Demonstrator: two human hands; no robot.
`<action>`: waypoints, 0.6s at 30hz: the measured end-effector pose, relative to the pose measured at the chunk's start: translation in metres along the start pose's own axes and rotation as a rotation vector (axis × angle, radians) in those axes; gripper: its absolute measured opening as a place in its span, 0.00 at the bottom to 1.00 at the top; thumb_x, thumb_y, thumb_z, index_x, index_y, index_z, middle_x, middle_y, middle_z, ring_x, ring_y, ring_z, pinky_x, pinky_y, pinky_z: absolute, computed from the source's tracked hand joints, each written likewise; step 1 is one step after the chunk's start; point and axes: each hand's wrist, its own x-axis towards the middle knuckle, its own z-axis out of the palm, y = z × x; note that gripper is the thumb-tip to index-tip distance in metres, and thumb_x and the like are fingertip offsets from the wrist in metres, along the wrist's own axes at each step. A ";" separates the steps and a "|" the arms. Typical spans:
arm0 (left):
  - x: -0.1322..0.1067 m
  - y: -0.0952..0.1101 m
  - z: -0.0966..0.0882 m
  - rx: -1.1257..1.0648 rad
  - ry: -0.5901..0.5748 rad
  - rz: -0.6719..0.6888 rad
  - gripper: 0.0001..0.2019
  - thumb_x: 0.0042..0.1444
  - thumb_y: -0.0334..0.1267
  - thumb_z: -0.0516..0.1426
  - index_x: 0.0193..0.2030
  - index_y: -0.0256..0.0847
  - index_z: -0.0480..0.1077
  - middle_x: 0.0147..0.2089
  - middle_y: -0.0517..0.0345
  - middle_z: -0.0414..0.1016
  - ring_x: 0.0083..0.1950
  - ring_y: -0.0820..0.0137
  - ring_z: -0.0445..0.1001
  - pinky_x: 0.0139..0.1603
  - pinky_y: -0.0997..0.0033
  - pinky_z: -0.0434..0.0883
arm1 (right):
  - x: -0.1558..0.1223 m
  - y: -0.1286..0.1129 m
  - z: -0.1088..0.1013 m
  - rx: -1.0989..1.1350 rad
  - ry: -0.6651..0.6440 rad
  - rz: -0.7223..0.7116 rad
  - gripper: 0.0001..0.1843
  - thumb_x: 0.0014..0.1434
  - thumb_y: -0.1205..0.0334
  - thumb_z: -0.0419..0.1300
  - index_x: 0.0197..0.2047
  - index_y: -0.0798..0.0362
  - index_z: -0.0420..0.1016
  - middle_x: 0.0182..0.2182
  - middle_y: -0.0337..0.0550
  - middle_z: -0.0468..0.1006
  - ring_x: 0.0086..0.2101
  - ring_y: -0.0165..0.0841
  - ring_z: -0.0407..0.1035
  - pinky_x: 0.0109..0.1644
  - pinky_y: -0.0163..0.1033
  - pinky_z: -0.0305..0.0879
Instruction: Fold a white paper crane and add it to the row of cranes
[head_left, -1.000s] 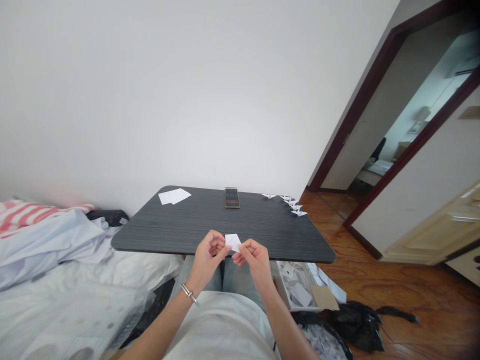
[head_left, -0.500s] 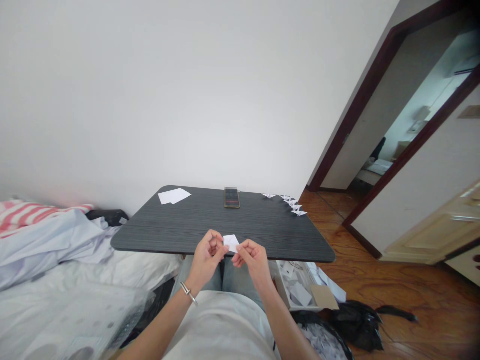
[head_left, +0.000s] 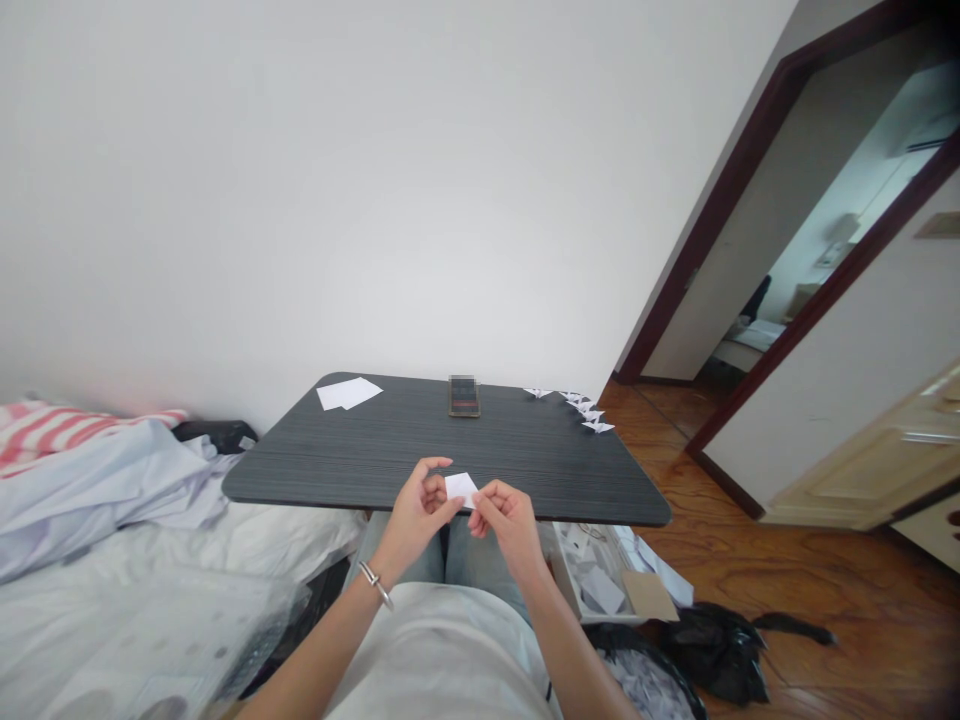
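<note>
At the near edge of our dark desk [head_left: 375,440], our loosely curled left hand [head_left: 415,515], its grip unclear to us, lays a thumb against, and our right hand [head_left: 512,525] pinches by one corner, the small folded white paper [head_left: 459,486] between them.

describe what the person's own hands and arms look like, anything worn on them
Both the left hand and right hand are ungloved. The left wrist wears a thin, silver-coloured bangle; none shows on the right. The forearms are bare, with no sleeves in view. Any rings are too small to tell.
</note>
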 end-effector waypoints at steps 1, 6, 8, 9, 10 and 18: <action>0.000 0.001 0.000 0.009 -0.028 -0.017 0.22 0.45 0.34 0.59 0.46 0.40 0.55 0.27 0.64 0.68 0.25 0.78 0.66 0.27 0.79 0.63 | 0.000 0.000 0.000 -0.004 -0.002 0.005 0.11 0.48 0.59 0.59 0.21 0.56 0.66 0.12 0.35 0.71 0.12 0.23 0.61 0.16 0.27 0.57; 0.000 0.001 -0.001 0.056 -0.089 -0.047 0.23 0.46 0.33 0.58 0.47 0.39 0.54 0.29 0.60 0.72 0.27 0.76 0.68 0.29 0.77 0.63 | 0.001 0.002 -0.001 -0.026 -0.021 0.024 0.11 0.48 0.59 0.59 0.21 0.57 0.66 0.12 0.35 0.71 0.12 0.23 0.61 0.16 0.27 0.58; 0.000 0.001 -0.002 0.068 -0.094 -0.046 0.23 0.46 0.33 0.58 0.48 0.39 0.53 0.29 0.60 0.72 0.26 0.76 0.68 0.28 0.77 0.63 | 0.001 0.002 -0.002 -0.029 -0.031 0.027 0.11 0.48 0.59 0.59 0.21 0.57 0.66 0.12 0.35 0.71 0.12 0.23 0.61 0.16 0.27 0.58; 0.000 0.001 -0.002 0.068 -0.096 -0.043 0.23 0.46 0.33 0.58 0.48 0.39 0.53 0.29 0.60 0.72 0.26 0.76 0.68 0.28 0.77 0.63 | 0.002 0.002 -0.002 -0.031 -0.034 0.028 0.11 0.48 0.59 0.59 0.21 0.57 0.66 0.12 0.35 0.71 0.12 0.23 0.61 0.16 0.27 0.58; -0.001 0.000 -0.002 0.066 -0.098 -0.039 0.23 0.47 0.33 0.58 0.48 0.40 0.53 0.28 0.61 0.71 0.26 0.76 0.68 0.28 0.78 0.63 | 0.002 0.002 -0.002 -0.033 -0.036 0.029 0.11 0.48 0.59 0.59 0.21 0.56 0.66 0.12 0.35 0.71 0.12 0.23 0.61 0.16 0.27 0.58; -0.002 0.001 -0.002 0.034 -0.077 -0.028 0.20 0.46 0.32 0.58 0.45 0.39 0.54 0.26 0.63 0.70 0.24 0.79 0.65 0.26 0.80 0.61 | 0.004 0.003 -0.005 -0.057 -0.087 0.033 0.11 0.48 0.58 0.60 0.23 0.57 0.68 0.13 0.36 0.72 0.13 0.23 0.62 0.17 0.27 0.59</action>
